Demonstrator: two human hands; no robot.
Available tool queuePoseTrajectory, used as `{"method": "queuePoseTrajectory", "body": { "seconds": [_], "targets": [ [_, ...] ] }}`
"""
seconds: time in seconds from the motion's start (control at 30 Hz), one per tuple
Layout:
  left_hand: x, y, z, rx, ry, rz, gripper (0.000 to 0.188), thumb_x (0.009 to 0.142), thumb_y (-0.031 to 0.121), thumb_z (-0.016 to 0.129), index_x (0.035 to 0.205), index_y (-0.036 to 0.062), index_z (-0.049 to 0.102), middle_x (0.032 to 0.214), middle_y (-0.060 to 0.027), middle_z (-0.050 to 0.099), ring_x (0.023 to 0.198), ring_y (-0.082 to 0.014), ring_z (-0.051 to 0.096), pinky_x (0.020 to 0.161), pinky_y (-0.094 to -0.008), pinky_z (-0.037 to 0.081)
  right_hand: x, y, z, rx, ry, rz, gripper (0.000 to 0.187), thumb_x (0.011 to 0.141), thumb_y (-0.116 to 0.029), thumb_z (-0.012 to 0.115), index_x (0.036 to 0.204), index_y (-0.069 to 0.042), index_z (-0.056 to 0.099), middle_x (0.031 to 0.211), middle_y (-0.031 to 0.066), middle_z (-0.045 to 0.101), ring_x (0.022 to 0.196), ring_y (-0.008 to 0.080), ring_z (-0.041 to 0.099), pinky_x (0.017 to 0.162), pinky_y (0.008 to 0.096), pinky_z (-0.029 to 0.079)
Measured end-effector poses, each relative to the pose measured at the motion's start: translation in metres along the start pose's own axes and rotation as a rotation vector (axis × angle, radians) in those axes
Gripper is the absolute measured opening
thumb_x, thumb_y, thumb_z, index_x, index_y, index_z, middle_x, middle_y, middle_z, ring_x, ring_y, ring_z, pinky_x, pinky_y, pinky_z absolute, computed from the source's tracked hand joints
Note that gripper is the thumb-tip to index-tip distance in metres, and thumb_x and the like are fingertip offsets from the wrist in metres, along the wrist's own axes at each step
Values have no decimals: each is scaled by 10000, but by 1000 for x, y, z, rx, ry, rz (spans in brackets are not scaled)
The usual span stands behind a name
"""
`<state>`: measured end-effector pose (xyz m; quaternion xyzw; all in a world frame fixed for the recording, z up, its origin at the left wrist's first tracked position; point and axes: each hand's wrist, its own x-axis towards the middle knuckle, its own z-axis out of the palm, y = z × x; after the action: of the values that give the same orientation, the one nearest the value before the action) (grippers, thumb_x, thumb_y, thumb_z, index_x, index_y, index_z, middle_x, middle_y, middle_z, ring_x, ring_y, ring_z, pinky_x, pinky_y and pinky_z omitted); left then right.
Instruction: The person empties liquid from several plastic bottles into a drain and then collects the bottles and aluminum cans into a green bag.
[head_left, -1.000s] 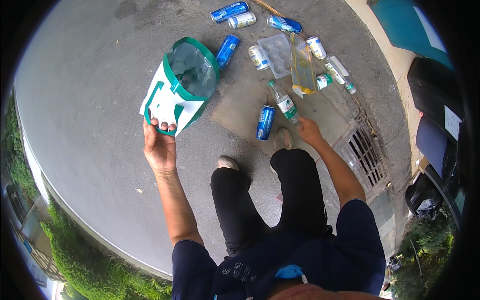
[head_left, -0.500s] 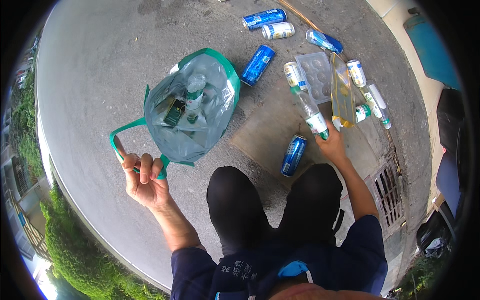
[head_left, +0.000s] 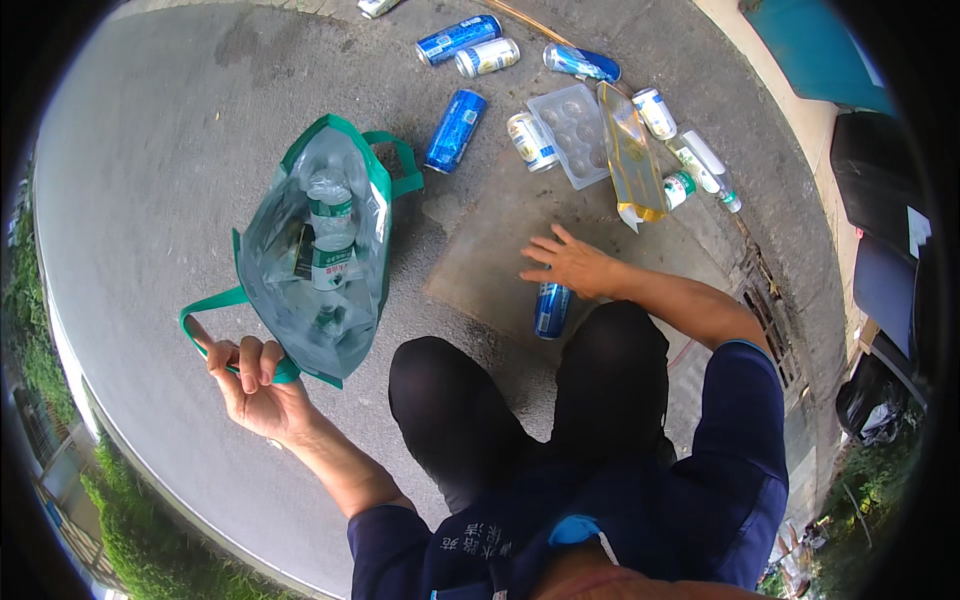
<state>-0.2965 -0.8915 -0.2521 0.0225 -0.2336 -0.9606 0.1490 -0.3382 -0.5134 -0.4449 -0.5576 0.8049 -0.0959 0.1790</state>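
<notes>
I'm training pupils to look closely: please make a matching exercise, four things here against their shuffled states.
1. left hand
2. right hand
3. plastic tray
4. bag

A. spread open by a blue can
B. silvery inside, green-rimmed
C. hooked through a green handle
D. see-through and dimpled

Pairs: 1-C, 2-A, 3-D, 4-B

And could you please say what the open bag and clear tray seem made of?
Bag: probably coated fabric or plastic sheet; its inside looks grey, shiny and creased.
Tray: likely thin plastic, glossy and see-through, with highlights on its round hollows.
</notes>
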Motion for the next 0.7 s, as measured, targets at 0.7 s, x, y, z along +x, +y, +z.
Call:
{"method": "queuePoseTrajectory", "body": {
  "seconds": [0.7],
  "targets": [
    [-13, -23, 3, 19, 24, 58, 523, 954, 115, 403, 1431, 120, 186, 958, 1, 586, 617, -91, 397, 589, -249, 333, 104, 94, -95, 525, 577, 725, 735, 744, -457, 654, 1353, -161, 368, 1320, 199, 389, 1198, 358, 418, 983, 432, 364]
  ]
}}
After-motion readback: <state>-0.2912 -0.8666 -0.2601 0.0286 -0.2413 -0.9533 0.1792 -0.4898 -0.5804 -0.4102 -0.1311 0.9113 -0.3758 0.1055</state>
